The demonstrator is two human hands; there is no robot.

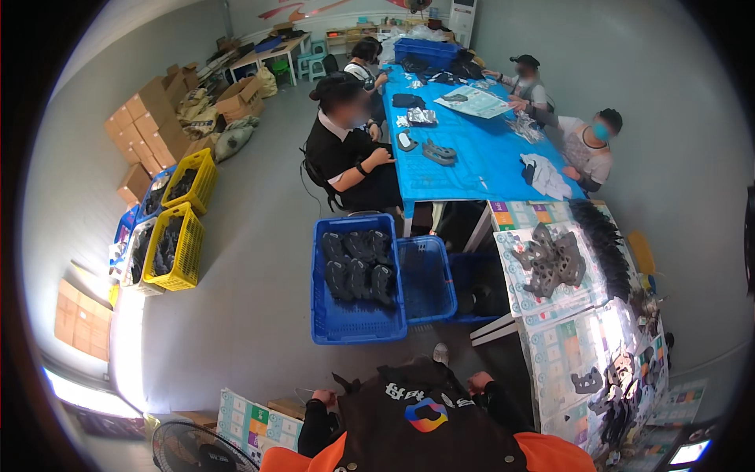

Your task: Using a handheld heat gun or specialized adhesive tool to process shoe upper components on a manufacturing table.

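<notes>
My left hand [324,397] is beside the dark apron [417,401] I wear, its fingers curled and nothing visible in them. On the other side, my right hand [479,383] is also closed, near the edge of the side table [543,358]; I see no object in it. Neither hand touches anything I can make out. Ahead on the floor stands a blue crate [317,303] holding several black moulded pieces [358,263] in rows. Grey moulded pieces with holes [550,259] lie heaped on the side table, with a row of black pieces [602,244] beside them.
A blue basket [450,303] adjoins the crate. Several people sit around a long blue-covered table [487,169]. Yellow crates [197,267] and cardboard boxes [145,126] line the left wall. A fan [200,448] stands at the lower left.
</notes>
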